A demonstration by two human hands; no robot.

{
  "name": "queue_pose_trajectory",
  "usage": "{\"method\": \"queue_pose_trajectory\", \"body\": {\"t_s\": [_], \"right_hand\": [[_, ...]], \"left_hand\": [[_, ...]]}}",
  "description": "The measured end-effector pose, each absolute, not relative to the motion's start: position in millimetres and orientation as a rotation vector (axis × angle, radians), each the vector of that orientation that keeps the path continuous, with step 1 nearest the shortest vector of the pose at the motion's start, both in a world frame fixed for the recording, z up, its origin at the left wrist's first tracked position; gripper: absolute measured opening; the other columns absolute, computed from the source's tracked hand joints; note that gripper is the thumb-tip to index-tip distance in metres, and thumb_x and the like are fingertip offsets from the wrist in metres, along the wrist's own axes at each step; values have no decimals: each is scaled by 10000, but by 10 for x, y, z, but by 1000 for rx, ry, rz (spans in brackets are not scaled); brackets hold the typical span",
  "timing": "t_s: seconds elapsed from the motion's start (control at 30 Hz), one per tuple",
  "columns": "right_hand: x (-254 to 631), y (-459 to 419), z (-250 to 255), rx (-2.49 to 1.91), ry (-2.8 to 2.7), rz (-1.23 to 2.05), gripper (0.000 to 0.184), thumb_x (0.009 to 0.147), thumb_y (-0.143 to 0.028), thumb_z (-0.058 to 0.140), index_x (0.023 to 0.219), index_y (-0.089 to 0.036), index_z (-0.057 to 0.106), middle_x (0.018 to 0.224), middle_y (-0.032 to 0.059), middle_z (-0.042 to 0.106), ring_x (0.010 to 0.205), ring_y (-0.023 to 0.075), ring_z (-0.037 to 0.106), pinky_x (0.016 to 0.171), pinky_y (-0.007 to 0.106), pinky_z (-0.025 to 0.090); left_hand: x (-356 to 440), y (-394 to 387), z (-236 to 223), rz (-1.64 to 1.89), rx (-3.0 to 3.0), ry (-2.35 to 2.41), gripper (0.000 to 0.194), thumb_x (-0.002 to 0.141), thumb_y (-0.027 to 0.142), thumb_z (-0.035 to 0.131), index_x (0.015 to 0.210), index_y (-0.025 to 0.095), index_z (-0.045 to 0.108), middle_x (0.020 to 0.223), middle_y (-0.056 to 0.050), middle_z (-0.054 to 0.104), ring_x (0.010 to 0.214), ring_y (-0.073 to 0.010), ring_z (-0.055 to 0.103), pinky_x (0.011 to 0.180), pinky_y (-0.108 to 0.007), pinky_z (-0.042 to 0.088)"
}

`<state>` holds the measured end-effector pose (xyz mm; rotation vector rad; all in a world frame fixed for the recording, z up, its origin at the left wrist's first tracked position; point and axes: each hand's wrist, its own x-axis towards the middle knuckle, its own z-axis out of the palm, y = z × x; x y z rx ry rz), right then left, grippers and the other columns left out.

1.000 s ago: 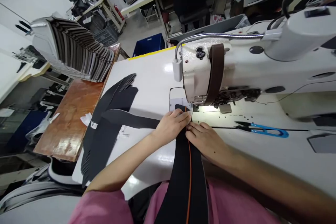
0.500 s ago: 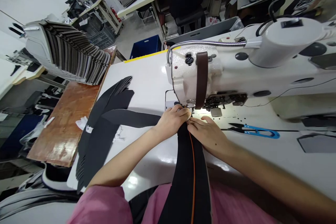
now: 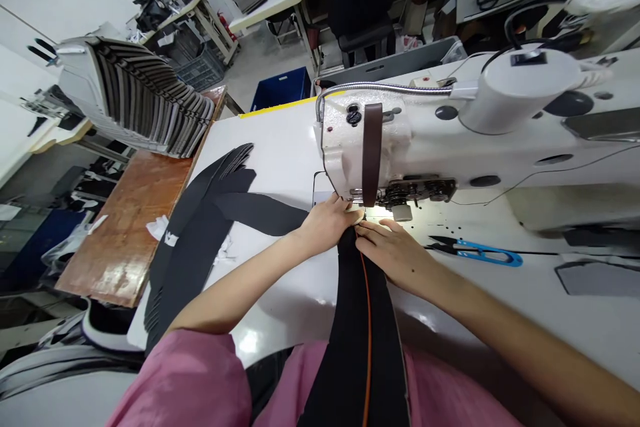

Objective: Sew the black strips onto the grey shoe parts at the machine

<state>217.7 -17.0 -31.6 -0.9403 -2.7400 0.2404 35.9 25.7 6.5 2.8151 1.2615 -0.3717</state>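
Strip, one, black, one orange cord along it. Two hands: left hand, right hand. One sewing machine ahead, one pair of blue snips right of right hand. Overlapping black pieces at left, too many to count. Left hand partly hides strip's far end. Strip lies beneath both hands, near machine; cannot tell whether either hand grips or just presses.

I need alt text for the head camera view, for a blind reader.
A person's left hand and right hand rest on a black piece with an orange cord running along it, at the stitching end of a white sewing machine. More black pieces lie piled on the white table to the left, and blue thread snips to the right.
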Motion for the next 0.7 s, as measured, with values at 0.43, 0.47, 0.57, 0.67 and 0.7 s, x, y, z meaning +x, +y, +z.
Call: {"method": "queue_pose_trajectory", "body": {"t_s": [0.43,0.47,0.57,0.67,0.7], "right_hand": [[2106,-270,-399,-1026,-2667,44,186,837,9,490,884,-103,632,966,124,692,1036,242,631,985,461,455],[2104,-273,-405,-1030,-2663,24,178,834,6,496,875,-102,630,965,128,693,1036,245,631,985,460,457],[2109,-241,-447,-1032,-2640,-49,154,838,-8,498,848,-105,618,981,139,687,1031,245,631,945,432,487],[2108,-193,-510,-1000,-2608,-185,152,839,-14,482,861,-85,614,1092,196,655,1074,264,615,923,410,500],[2103,-188,-528,-996,-2603,-224,158,835,-14,476,879,-73,616,1127,216,639,1090,274,609,919,406,502]], "left_hand": [[399,176,28,-399,2824,1328,288,943,202,397,1160,235,584,1071,-93,578,1030,-253,508,651,-301,475],[408,162,37,-407,2827,1335,290,944,203,396,1167,230,580,1085,-94,573,1037,-256,507,656,-306,481],[449,154,84,-461,2807,1358,298,944,191,386,1177,211,570,1089,-97,579,1039,-261,521,664,-320,493],[488,172,127,-505,2765,1374,326,933,155,368,1205,182,546,1076,-105,595,1015,-255,557,650,-315,495],[497,178,134,-507,2753,1378,339,925,141,366,1217,172,535,1070,-108,600,1002,-252,573,644,-311,493]]}}
